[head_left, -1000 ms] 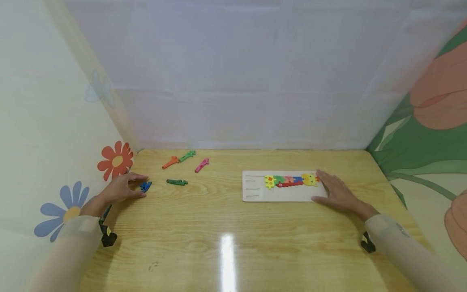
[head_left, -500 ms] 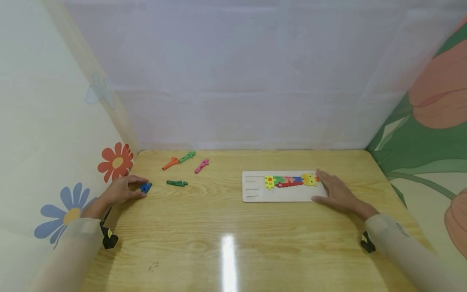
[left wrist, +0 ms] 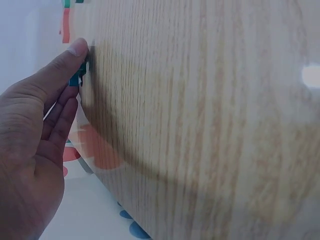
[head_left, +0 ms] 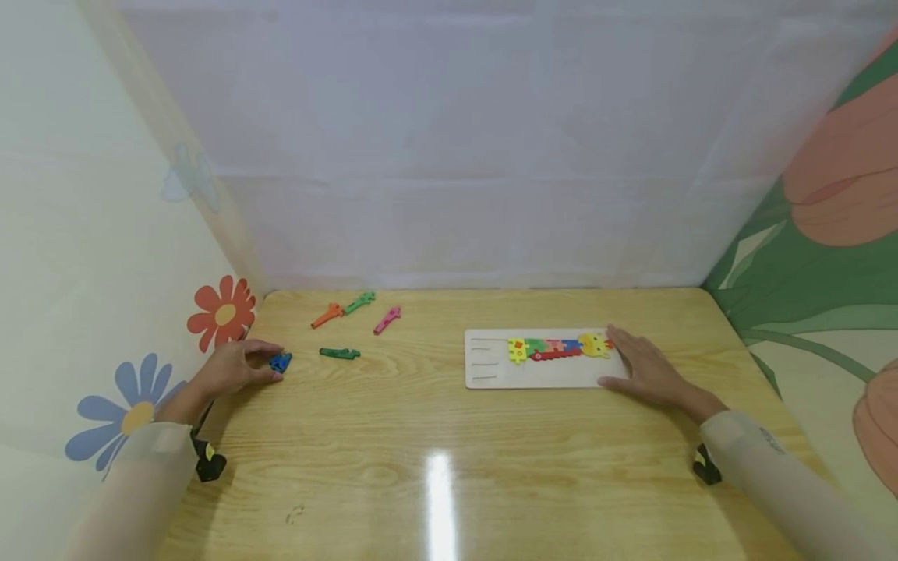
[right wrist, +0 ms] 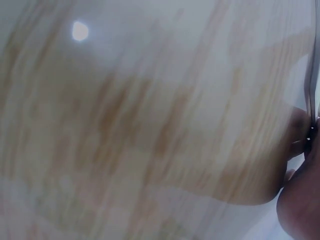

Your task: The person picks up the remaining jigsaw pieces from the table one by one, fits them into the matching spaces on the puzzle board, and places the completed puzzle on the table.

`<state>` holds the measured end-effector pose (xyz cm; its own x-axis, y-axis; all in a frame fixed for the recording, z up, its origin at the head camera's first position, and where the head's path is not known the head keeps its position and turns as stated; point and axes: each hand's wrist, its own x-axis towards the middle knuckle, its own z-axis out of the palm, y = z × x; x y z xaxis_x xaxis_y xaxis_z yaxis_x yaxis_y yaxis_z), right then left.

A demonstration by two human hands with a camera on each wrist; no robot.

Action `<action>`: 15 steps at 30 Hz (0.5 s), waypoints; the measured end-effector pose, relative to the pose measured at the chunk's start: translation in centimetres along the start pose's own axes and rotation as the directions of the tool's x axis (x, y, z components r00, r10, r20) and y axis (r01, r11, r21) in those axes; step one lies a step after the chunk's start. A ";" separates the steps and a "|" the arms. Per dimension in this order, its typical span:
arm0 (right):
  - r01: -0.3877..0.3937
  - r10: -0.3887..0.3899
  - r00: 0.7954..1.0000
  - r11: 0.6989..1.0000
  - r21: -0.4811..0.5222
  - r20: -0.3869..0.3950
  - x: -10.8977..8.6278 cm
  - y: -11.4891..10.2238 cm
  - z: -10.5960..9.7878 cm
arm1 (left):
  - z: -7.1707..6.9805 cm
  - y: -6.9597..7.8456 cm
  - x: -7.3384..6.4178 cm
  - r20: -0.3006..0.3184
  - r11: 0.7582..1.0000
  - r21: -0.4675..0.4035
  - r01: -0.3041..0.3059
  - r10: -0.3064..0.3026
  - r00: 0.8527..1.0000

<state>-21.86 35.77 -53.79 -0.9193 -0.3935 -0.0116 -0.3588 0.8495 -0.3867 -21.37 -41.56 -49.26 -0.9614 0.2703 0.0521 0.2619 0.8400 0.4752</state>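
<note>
In the head view my left hand (head_left: 235, 368) is at the table's left side, with thumb and fingers curved around a small blue puzzle piece (head_left: 281, 362). In the left wrist view the thumb (left wrist: 77, 48) and the fingers lie on either side of that piece, which is partly hidden. My right hand (head_left: 648, 370) rests with spread, nearly straight fingers on the right end of a white puzzle board (head_left: 536, 378). On the board lies a giraffe puzzle with a yellow head (head_left: 595, 345), a body of coloured interlocking pieces (head_left: 546, 345) and a red toothed strip (head_left: 556, 354).
Loose narrow pieces lie at the back left: an orange one (head_left: 327, 315), a light green one (head_left: 360, 303) and a pink one (head_left: 387, 320). A dark green piece (head_left: 340, 354) is right of the blue one. A white wall (head_left: 477, 195) stands behind the table (head_left: 365, 444).
</note>
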 end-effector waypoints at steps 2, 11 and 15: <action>0.004 -0.004 1.000 1.000 0.001 -0.002 0.0 -0.1 0.0 | 0.0 0.1 -0.1 -0.003 1.000 -0.003 0.012 -0.012 1.000; 0.000 0.000 1.000 1.000 -0.001 -0.001 0.0 -0.3 -0.1 | 0.0 0.0 -0.1 -0.024 0.999 -0.023 0.030 -0.030 0.999; 0.004 -0.004 1.000 1.000 -0.003 -0.005 -0.1 -0.4 -0.2 | 0.0 0.0 -0.1 -0.032 0.999 -0.043 0.019 -0.021 0.999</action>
<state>-21.68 35.54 -53.48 -0.9186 -0.3952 -0.0054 -0.3630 0.8491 -0.3838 -21.30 -41.59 -49.24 -0.9688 0.2377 0.0705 0.2396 0.8240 0.5134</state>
